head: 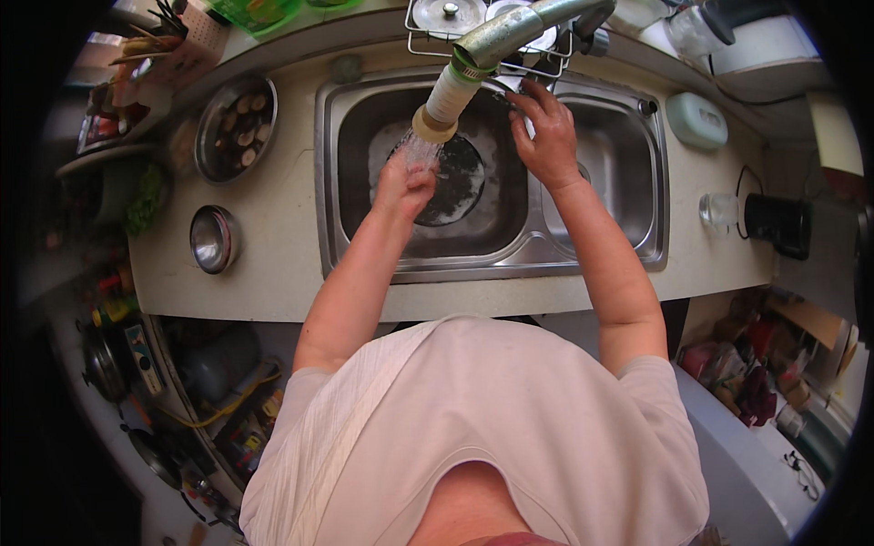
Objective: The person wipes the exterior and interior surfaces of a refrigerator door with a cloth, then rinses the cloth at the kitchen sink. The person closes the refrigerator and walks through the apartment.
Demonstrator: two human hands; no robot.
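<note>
Water runs from the white hose end (450, 92) of a metal faucet (505, 34) onto my left hand (408, 183). That hand is over the left sink basin (488, 235), its fingers curled; the stream hides whether anything is in them. Beneath it lies a dark round object (461, 184), partly covered with foam, perhaps a pan or basin. My right hand (548, 133) is raised by the back of the divider between the basins, fingers spread and bent near the faucet's foot. Something bright shows beside its thumb, too small to identify.
On the counter's left stand a steel bowl of sliced food in dark liquid (240, 130) and stacked small metal bowls (213, 239). A wire rack with lids (447, 17) sits behind the sink. Rightward are a pale green box (696, 121), a glass (718, 210) and a black appliance (777, 222).
</note>
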